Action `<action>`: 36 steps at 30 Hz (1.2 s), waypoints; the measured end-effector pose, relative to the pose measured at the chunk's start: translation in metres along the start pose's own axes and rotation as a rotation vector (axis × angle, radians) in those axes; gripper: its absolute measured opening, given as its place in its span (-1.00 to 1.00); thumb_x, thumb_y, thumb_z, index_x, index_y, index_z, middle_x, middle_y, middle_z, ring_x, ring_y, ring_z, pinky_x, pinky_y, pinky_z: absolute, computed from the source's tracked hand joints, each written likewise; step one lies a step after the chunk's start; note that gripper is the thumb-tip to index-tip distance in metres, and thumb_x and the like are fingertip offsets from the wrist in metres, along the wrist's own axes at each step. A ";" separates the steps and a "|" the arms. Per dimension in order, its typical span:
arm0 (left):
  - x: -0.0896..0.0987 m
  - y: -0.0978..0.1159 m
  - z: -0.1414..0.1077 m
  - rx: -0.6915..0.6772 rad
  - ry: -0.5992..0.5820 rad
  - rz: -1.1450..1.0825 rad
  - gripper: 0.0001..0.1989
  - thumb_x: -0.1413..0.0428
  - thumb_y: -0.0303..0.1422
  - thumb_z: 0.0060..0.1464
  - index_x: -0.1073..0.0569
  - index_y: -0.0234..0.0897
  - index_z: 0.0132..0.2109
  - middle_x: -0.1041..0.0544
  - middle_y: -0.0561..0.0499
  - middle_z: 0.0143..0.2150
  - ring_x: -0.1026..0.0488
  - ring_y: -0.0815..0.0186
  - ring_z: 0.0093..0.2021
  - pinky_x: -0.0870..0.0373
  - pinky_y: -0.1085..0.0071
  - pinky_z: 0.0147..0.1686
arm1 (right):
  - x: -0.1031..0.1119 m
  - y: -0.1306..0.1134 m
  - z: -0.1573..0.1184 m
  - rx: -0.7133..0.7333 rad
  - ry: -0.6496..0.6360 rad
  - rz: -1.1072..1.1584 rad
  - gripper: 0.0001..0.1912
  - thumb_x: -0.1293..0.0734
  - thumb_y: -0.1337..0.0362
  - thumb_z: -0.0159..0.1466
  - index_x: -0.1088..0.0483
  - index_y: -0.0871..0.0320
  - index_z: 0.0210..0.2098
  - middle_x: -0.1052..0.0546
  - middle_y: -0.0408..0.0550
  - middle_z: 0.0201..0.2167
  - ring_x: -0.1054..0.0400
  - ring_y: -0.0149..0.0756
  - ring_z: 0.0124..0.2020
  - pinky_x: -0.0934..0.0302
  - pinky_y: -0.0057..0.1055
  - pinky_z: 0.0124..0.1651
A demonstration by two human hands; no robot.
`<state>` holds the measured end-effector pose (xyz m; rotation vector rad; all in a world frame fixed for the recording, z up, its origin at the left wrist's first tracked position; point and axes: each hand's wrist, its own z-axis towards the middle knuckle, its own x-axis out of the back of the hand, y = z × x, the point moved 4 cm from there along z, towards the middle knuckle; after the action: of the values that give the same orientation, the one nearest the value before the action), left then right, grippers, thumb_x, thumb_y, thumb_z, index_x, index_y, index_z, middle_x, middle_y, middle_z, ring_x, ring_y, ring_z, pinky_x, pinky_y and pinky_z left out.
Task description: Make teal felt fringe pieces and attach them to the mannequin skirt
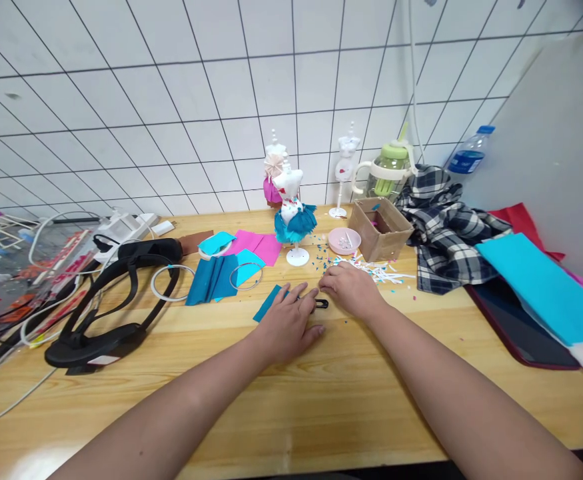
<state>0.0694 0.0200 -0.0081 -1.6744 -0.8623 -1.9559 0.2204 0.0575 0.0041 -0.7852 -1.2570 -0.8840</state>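
My left hand (290, 323) lies palm down on the table, its fingers stretched out over a small dark teal piece of paper (267, 305). Under these fingers the end of a black tool with a slot or loop (322, 304) sticks out; the rest of it is covered. Close by on the right, my right hand (350, 288) rests on the wood with its fingertips pressed together; whatever they hold is hidden. Just beyond both hands stands a small white dress form (290, 190) wearing a ruffled teal skirt (296, 223).
White paper strips (384, 272), a pink dish (344, 241) and a cardboard box (381, 230) lie past my right hand. Teal sheets (212, 279), thin hoops and a black head strap (136, 287) are leftward. A plaid cloth (446, 227) and blue sheet (546, 287) lie right.
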 end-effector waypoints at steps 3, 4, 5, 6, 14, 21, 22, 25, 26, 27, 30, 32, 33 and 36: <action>0.002 0.001 0.001 -0.003 0.009 -0.001 -0.42 0.06 -0.10 0.21 -0.18 -0.32 0.27 -0.33 -0.16 0.25 -0.15 0.00 0.27 0.16 -0.03 0.31 | 0.000 0.002 -0.001 0.004 0.009 0.006 -0.70 -0.18 0.17 0.38 -0.54 0.04 -0.26 -0.53 -0.06 -0.20 -0.26 -0.22 -0.16 -0.07 -0.38 -0.26; 0.002 0.002 0.000 -0.003 0.012 -0.003 -0.42 0.05 -0.10 0.21 -0.19 -0.33 0.26 -0.34 -0.16 0.25 -0.18 0.01 0.25 0.16 -0.03 0.31 | 0.000 0.004 -0.001 0.002 0.013 0.009 -0.71 -0.18 0.17 0.37 -0.54 0.04 -0.25 -0.53 -0.06 -0.19 -0.27 -0.22 -0.15 -0.08 -0.38 -0.25; 0.002 0.002 0.000 -0.001 0.015 -0.006 -0.42 0.04 -0.10 0.20 -0.18 -0.33 0.26 -0.34 -0.17 0.24 -0.19 0.01 0.24 0.15 -0.03 0.30 | 0.000 0.006 -0.002 -0.004 0.019 0.011 -0.72 -0.19 0.18 0.37 -0.54 0.05 -0.25 -0.53 -0.06 -0.17 -0.27 -0.21 -0.15 -0.09 -0.37 -0.23; 0.001 0.003 0.000 0.003 0.017 -0.013 -0.40 0.03 -0.10 0.20 -0.16 -0.34 0.27 -0.36 -0.18 0.22 -0.19 0.01 0.24 0.15 -0.04 0.30 | 0.001 0.009 -0.004 -0.016 0.032 0.013 -0.72 -0.19 0.19 0.37 -0.54 0.06 -0.25 -0.53 -0.06 -0.16 -0.28 -0.21 -0.14 -0.10 -0.37 -0.21; 0.038 -0.030 -0.019 0.091 0.187 -0.108 -0.73 0.06 -0.30 0.25 -0.38 -0.24 0.04 -0.50 -0.10 0.03 -0.36 0.17 0.05 -0.25 0.19 0.07 | 0.013 -0.012 -0.016 0.101 0.032 0.254 -0.73 -0.24 0.08 0.32 -0.49 0.04 -0.12 -0.53 -0.07 -0.18 -0.35 -0.29 -0.12 -0.14 -0.41 -0.11; 0.049 -0.076 -0.035 0.034 -0.063 -0.067 -0.86 -0.12 -0.31 0.13 -0.50 -0.17 -0.15 -0.51 -0.01 -0.13 -0.38 0.19 -0.05 -0.27 0.27 -0.04 | 0.007 -0.030 -0.013 0.134 -0.117 0.135 -0.76 -0.21 0.24 0.32 -0.48 0.08 -0.13 -0.55 -0.03 -0.24 -0.39 -0.25 -0.15 -0.13 -0.41 -0.19; 0.047 -0.074 -0.034 0.042 -0.087 -0.073 -0.85 -0.15 -0.29 0.10 -0.50 -0.16 -0.16 -0.51 -0.02 -0.14 -0.38 0.18 -0.05 -0.28 0.28 -0.06 | 0.008 -0.026 -0.013 0.114 -0.117 0.117 -0.76 -0.19 0.26 0.33 -0.49 0.09 -0.16 -0.56 -0.03 -0.25 -0.40 -0.25 -0.17 -0.13 -0.41 -0.20; 0.042 -0.060 -0.032 0.043 -0.118 -0.082 -0.79 -0.20 -0.22 0.05 -0.50 -0.16 -0.16 -0.48 -0.01 -0.22 -0.38 0.18 -0.11 -0.27 0.29 -0.11 | 0.012 -0.011 -0.013 0.020 -0.063 0.102 -0.75 -0.17 0.27 0.33 -0.49 0.10 -0.21 -0.57 -0.04 -0.25 -0.41 -0.27 -0.19 -0.13 -0.43 -0.22; 0.041 -0.054 -0.032 0.035 -0.123 -0.082 -0.77 -0.21 -0.19 0.03 -0.50 -0.16 -0.17 -0.47 -0.01 -0.23 -0.38 0.18 -0.12 -0.27 0.29 -0.13 | 0.014 -0.006 -0.014 -0.013 -0.040 0.108 -0.76 -0.18 0.28 0.33 -0.49 0.10 -0.21 -0.57 -0.05 -0.25 -0.41 -0.28 -0.18 -0.13 -0.44 -0.22; 0.040 -0.048 -0.031 0.027 -0.126 -0.081 -0.74 -0.22 -0.17 0.01 -0.49 -0.15 -0.17 -0.47 0.00 -0.24 -0.38 0.18 -0.13 -0.26 0.29 -0.14 | 0.015 -0.003 -0.015 -0.042 -0.019 0.116 -0.77 -0.18 0.28 0.32 -0.48 0.10 -0.21 -0.57 -0.07 -0.23 -0.41 -0.29 -0.18 -0.12 -0.44 -0.23; 0.039 -0.037 -0.030 0.016 -0.122 -0.077 -0.70 -0.23 -0.12 -0.02 -0.49 -0.16 -0.18 -0.46 0.00 -0.23 -0.36 0.18 -0.14 -0.25 0.30 -0.16 | 0.015 0.002 -0.016 -0.092 0.018 0.130 -0.78 -0.20 0.26 0.32 -0.48 0.08 -0.19 -0.57 -0.11 -0.21 -0.42 -0.31 -0.16 -0.12 -0.45 -0.23; 0.038 -0.033 -0.030 0.015 -0.117 -0.074 -0.69 -0.23 -0.09 -0.02 -0.48 -0.18 -0.20 -0.45 -0.01 -0.23 -0.36 0.17 -0.13 -0.26 0.30 -0.17 | 0.014 0.000 -0.015 -0.113 0.031 0.115 -0.78 -0.20 0.24 0.33 -0.47 0.07 -0.18 -0.57 -0.11 -0.20 -0.41 -0.30 -0.15 -0.12 -0.44 -0.23; 0.038 -0.032 -0.030 0.015 -0.113 -0.073 -0.68 -0.22 -0.08 -0.01 -0.48 -0.19 -0.20 -0.45 -0.02 -0.22 -0.35 0.17 -0.14 -0.26 0.30 -0.17 | 0.013 0.000 -0.015 -0.125 0.038 0.101 -0.78 -0.19 0.23 0.34 -0.47 0.06 -0.18 -0.56 -0.10 -0.20 -0.41 -0.29 -0.15 -0.12 -0.43 -0.24; 0.039 -0.030 -0.031 0.016 -0.084 -0.074 -0.68 -0.21 -0.10 0.01 -0.48 -0.18 -0.15 -0.45 -0.03 -0.19 -0.36 0.18 -0.12 -0.27 0.30 -0.15 | 0.012 -0.003 -0.012 -0.149 0.043 0.065 -0.75 -0.16 0.22 0.37 -0.46 0.07 -0.18 -0.55 -0.07 -0.19 -0.39 -0.24 -0.13 -0.13 -0.40 -0.20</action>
<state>0.0196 0.0232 0.0221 -1.7498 -0.9817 -1.9333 0.2238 0.0442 0.0142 -0.9156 -1.1314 -0.9446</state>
